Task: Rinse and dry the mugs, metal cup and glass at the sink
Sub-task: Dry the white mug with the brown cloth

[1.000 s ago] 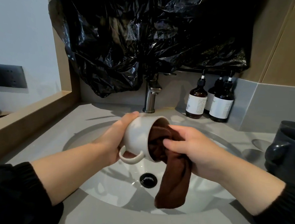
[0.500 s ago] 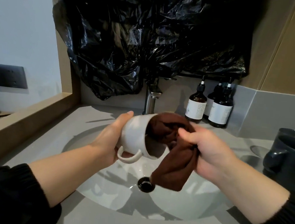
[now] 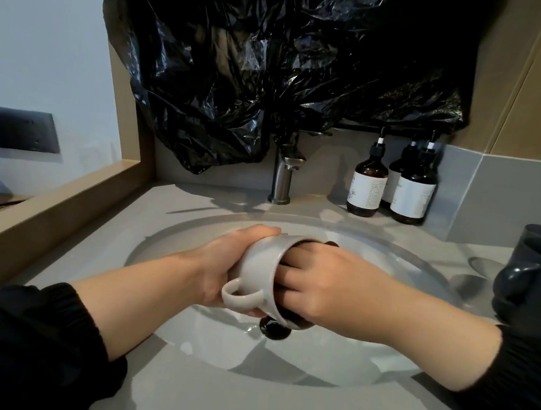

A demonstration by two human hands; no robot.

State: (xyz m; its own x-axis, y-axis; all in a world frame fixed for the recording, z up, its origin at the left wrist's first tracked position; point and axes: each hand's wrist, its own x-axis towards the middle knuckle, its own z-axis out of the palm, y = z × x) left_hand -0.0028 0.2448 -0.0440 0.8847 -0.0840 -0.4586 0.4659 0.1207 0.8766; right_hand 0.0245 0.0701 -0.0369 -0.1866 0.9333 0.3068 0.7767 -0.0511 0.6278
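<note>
My left hand (image 3: 221, 266) grips a white mug (image 3: 258, 269) on its side above the sink basin (image 3: 379, 371), with the handle turned toward me and the mouth facing right. My right hand (image 3: 323, 291) has its fingers pushed into the mug's mouth, pressing a dark brown cloth (image 3: 298, 324) inside. Only small dark edges of the cloth show at the rim and below the mug. A dark navy mug (image 3: 530, 280) stands on the counter at the right edge.
A metal faucet (image 3: 283, 173) rises behind the basin, under a black plastic sheet (image 3: 275, 58) covering the wall. Three brown pump bottles (image 3: 392, 186) stand at the back right. The drain (image 3: 273, 329) lies under the mug. A wooden ledge (image 3: 52, 215) borders the left.
The cloth hung out of the mug before; now my right hand has pushed it fully inside. Both hands and the mug have dropped lower over the basin.
</note>
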